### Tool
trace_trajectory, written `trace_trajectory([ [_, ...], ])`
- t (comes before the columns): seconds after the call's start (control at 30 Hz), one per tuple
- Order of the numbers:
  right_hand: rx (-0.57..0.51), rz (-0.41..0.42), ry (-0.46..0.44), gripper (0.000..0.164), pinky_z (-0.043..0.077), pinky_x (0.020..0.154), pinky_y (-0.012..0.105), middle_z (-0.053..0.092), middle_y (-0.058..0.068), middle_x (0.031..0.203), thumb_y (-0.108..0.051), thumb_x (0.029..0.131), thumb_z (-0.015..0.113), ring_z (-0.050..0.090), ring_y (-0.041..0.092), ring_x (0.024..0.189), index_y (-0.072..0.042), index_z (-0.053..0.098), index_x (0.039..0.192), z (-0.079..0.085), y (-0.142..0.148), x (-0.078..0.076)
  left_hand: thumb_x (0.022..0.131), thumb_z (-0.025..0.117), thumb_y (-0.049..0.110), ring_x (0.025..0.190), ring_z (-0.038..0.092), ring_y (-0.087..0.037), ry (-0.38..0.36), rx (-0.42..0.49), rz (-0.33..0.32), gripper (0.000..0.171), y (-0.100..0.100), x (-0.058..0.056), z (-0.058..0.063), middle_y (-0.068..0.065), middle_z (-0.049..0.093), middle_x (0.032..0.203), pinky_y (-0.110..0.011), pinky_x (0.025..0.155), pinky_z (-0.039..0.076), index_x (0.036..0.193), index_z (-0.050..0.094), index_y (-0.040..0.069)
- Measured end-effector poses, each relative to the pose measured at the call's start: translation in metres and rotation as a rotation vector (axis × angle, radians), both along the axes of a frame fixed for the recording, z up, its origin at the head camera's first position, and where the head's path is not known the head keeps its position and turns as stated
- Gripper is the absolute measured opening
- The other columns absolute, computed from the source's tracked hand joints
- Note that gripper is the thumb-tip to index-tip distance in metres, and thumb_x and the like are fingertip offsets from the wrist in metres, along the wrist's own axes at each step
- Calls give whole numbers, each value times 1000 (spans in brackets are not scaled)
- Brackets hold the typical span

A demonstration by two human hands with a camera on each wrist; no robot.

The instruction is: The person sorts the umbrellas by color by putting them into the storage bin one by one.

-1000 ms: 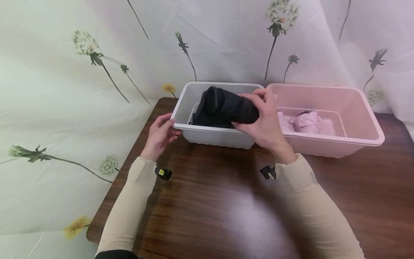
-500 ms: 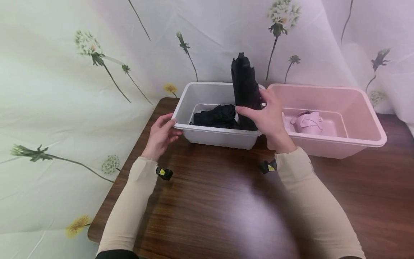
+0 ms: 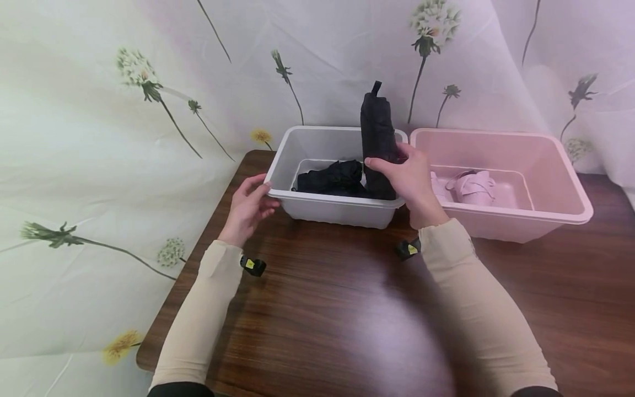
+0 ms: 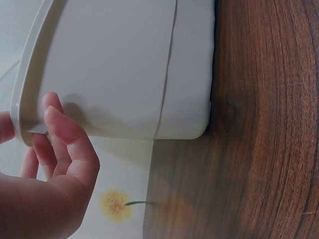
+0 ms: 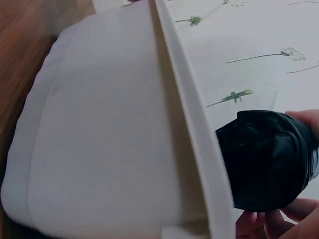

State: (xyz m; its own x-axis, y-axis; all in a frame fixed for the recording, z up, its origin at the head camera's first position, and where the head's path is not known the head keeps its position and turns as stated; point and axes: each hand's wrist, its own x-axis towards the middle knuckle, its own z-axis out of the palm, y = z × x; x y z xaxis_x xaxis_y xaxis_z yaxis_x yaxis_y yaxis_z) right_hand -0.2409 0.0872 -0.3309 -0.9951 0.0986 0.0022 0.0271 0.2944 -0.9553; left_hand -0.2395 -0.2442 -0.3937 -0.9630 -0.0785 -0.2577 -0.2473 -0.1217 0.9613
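My right hand [image 3: 414, 179] grips a black folded umbrella [image 3: 377, 124] between thumb and fingers. The umbrella stands nearly upright in the right end of a white bin [image 3: 337, 210], a short loop at its top. Its lower end is hidden behind the bin's front wall in the head view. Beside it in the bin lies another black folded bundle [image 3: 329, 177], probably an umbrella too. At the bin's left front corner, my left hand [image 3: 248, 207] pinches the rim, its thumb on one side and fingers curled on the other, as the left wrist view shows.
A pink bin [image 3: 526, 223] stands close on the right, holding a pale pink wrapped bundle [image 3: 474, 188] and another pink piece [image 3: 436, 186]. Both bins sit on a dark wooden table [image 3: 317, 309], against a flowered cloth [image 3: 337, 60] hung behind.
The umbrella in my right hand has swung from lying tilted across the white bin to nearly upright at its right end, uncovering the other black bundle. My left hand stays on the rim.
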Motion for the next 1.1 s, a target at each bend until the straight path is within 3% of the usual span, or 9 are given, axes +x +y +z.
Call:
trace_trajectory([
  [0.17, 87, -13, 11, 67, 46, 99, 40, 58, 11, 127, -38, 78, 77, 52, 25, 111, -10, 54, 135, -5, 2, -4, 94, 64, 25, 65, 66, -12, -8, 7, 3, 39, 1, -1, -1, -5, 54, 117, -24, 61, 53, 130, 50, 22],
  [0.37, 176, -2, 85, 52, 45, 95, 43, 47, 18, 134, -25, 88, 66, 50, 34, 110, -7, 50, 134, -11, 3, -2, 94, 63, 24, 65, 66, -12, -15, 6, 3, 39, 1, -1, -3, -5, 53, 118, -23, 60, 53, 131, 50, 23],
  [0.5, 209, 19, 115, 45, 42, 97, 44, 46, 21, 133, -23, 89, 64, 48, 35, 111, -4, 53, 128, -12, 5, 2, 94, 64, 24, 66, 66, -12, -18, 1, 1, 40, 1, -2, -4, -5, 53, 118, -23, 61, 53, 131, 50, 23],
  [0.73, 201, 50, 135, 37, 42, 83, 33, 54, 16, 125, -23, 91, 62, 50, 29, 103, -6, 59, 124, -6, 16, 12, 93, 65, 28, 68, 66, -12, -17, -4, -4, 44, 0, 0, -3, -4, 52, 122, -23, 63, 53, 134, 48, 23],
  [0.97, 254, 46, 267, 26, 44, 76, 20, 67, 13, 100, -25, 94, 60, 56, 9, 85, -4, 69, 107, 17, 36, 40, 93, 65, 27, 67, 66, -12, -4, 3, -5, 43, -1, 0, -2, -4, 53, 118, -23, 61, 52, 132, 49, 22],
  [1.1, 295, 38, 327, 28, 44, 75, 16, 67, -1, 91, -27, 95, 61, 56, 2, 84, -3, 70, 104, 37, 55, 66, 93, 65, 26, 65, 66, -12, 11, 4, -1, 42, 0, -1, -1, -3, 55, 114, -24, 60, 50, 132, 50, 21],
])
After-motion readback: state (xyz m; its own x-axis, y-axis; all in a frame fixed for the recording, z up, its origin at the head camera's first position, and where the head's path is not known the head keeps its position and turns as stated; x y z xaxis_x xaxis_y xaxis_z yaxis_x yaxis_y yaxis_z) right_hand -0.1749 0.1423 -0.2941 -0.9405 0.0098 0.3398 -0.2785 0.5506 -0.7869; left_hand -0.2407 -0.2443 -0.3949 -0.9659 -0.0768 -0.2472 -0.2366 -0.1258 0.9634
